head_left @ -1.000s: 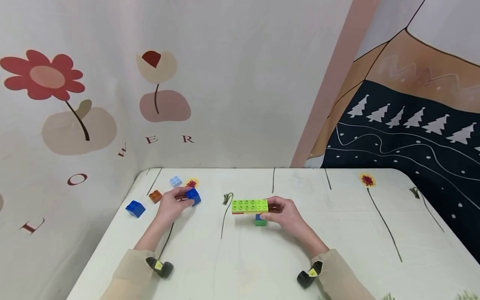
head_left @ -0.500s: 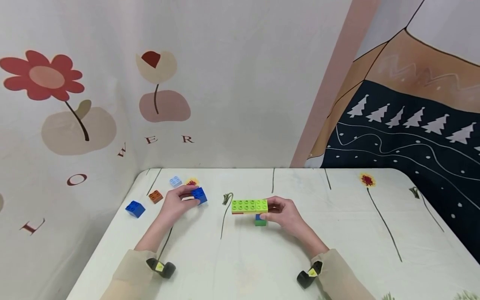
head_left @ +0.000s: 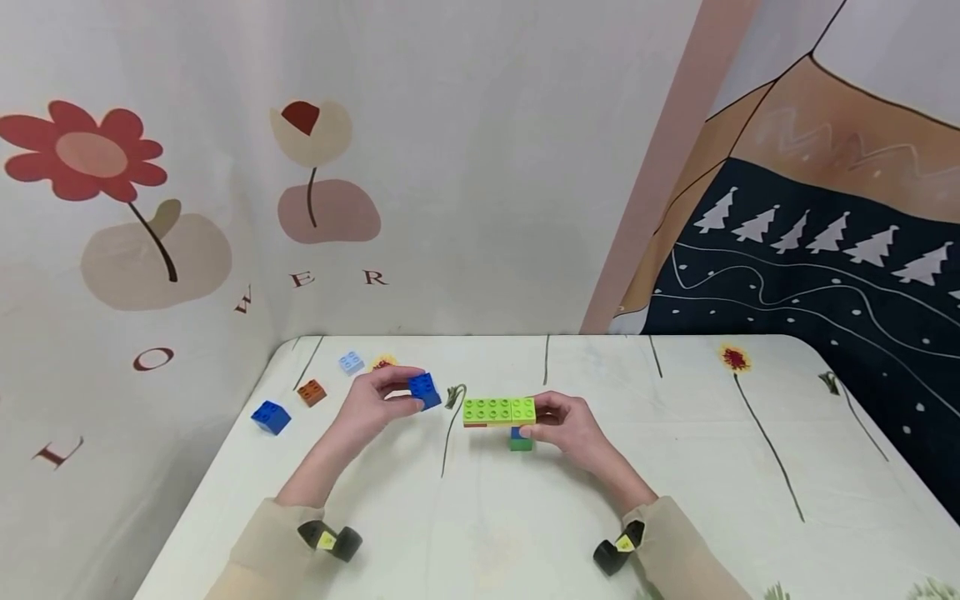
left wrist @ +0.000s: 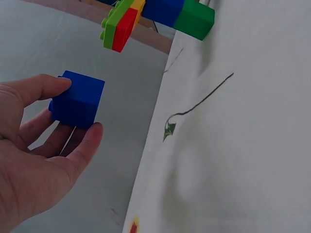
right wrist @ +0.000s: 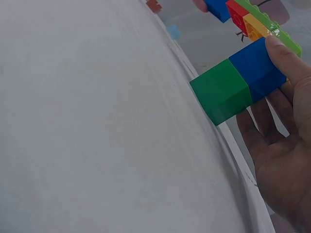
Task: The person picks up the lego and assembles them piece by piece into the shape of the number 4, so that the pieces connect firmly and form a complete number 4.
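My left hand (head_left: pixel 367 407) pinches a blue toy brick (head_left: pixel 424 391) between thumb and fingers, raised over the table left of centre. In the left wrist view the brick's smooth side faces the camera, with studs toward the palm. My right hand (head_left: pixel 573 429) grips a built piece of bricks. Lime green bricks (head_left: pixel 491 411) form its long top. A red brick (left wrist: pixel 125 29) and a yellow brick (right wrist: pixel 255 27) sit beneath them. Below, a blue brick (right wrist: pixel 257 65) joins a green brick (right wrist: pixel 221 92). A short gap separates the loose brick from the built piece.
Another blue brick (head_left: pixel 271 417), an orange brick (head_left: pixel 311 392) and a light blue brick (head_left: pixel 351 362) lie at the table's back left. The white tablecloth (head_left: pixel 675 483) has printed flowers. A printed fabric wall (head_left: pixel 480 208) stands behind.
My left hand has moved right with the blue brick, closer to the built piece. The right hand and its bricks have stayed in place.
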`<move>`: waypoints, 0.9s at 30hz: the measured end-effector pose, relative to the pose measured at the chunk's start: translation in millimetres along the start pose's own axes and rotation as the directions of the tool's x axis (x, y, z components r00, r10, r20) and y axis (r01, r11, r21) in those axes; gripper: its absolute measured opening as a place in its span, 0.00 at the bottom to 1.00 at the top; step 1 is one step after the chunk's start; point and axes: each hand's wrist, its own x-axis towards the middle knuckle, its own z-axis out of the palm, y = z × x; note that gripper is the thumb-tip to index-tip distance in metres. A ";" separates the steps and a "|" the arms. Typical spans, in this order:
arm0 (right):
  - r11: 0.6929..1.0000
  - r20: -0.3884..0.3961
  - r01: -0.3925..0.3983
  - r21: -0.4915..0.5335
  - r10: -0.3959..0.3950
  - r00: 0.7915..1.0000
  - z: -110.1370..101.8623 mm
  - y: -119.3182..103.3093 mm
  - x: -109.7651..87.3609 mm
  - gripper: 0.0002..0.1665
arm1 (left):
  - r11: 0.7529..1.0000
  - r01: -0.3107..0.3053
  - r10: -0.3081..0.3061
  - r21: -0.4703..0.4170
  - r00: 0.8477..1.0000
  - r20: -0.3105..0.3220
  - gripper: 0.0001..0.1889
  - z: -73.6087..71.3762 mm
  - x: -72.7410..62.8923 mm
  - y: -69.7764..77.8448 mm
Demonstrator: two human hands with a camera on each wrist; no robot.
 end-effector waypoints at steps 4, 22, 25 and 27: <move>1.000 0.001 -0.001 -0.004 0.001 1.000 -0.5 0.6 -0.2 0.21 | 0.999 -0.039 0.039 -0.010 0.998 0.048 0.24 8.1 -3.2 8.3; 1.000 0.010 0.002 0.002 -0.002 1.000 -1.0 1.1 0.5 0.22 | 0.995 -0.089 0.094 -0.053 0.989 0.110 0.22 30.9 -4.7 32.1; 1.000 0.006 0.004 0.001 -0.004 1.000 -1.1 0.5 0.6 0.22 | 0.994 -0.096 0.100 -0.046 0.990 0.098 0.22 32.6 -3.0 34.0; 1.000 0.004 0.002 0.001 -0.002 1.000 -1.0 0.5 0.8 0.21 | 0.994 -0.096 0.100 -0.042 0.990 0.099 0.22 35.3 -1.9 35.8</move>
